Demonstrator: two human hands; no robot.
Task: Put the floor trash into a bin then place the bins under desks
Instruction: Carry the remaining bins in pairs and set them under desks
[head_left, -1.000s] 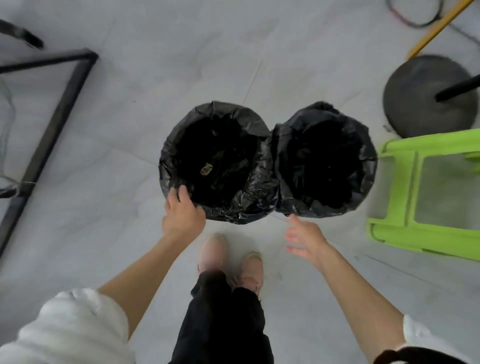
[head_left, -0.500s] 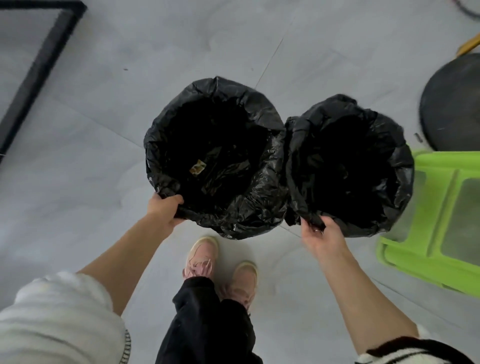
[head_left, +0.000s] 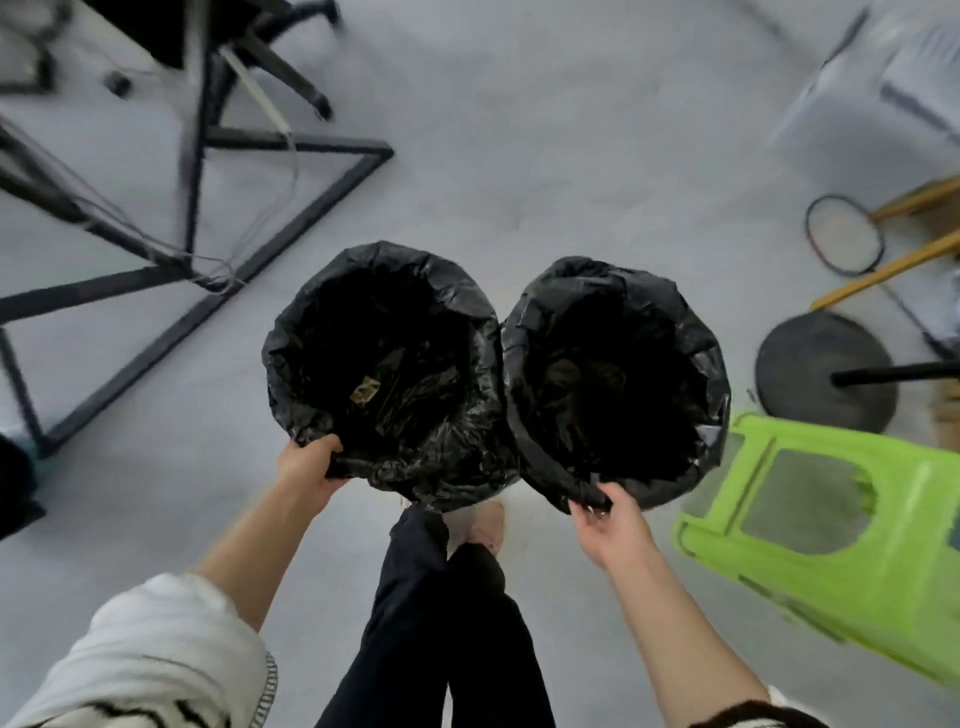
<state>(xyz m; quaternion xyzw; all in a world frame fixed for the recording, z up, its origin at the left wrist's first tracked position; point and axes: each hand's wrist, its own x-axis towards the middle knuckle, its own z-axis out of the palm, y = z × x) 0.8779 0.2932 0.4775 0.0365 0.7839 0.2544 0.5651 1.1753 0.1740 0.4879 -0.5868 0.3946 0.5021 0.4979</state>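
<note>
Two bins lined with black plastic bags hang side by side in front of me, above the grey floor. My left hand (head_left: 306, 465) grips the near rim of the left bin (head_left: 291, 343). A small scrap of trash (head_left: 363, 391) lies at the bottom of that bin. My right hand (head_left: 610, 512) grips the near rim of the right bin (head_left: 711, 364), whose inside looks dark. The two bins touch each other in the middle.
A black metal desk frame (head_left: 291, 228) with loose cables stands at the left, an office chair base (head_left: 291, 67) behind it. At the right are a green plastic stool (head_left: 852, 566) on its side, a round black stand base (head_left: 821, 374), and a racket (head_left: 844, 234). My legs are below the bins.
Both hands took hold of the bin rims and the bins have come up off the floor. The view has swung upward, bringing the desk frame and chair base into sight.
</note>
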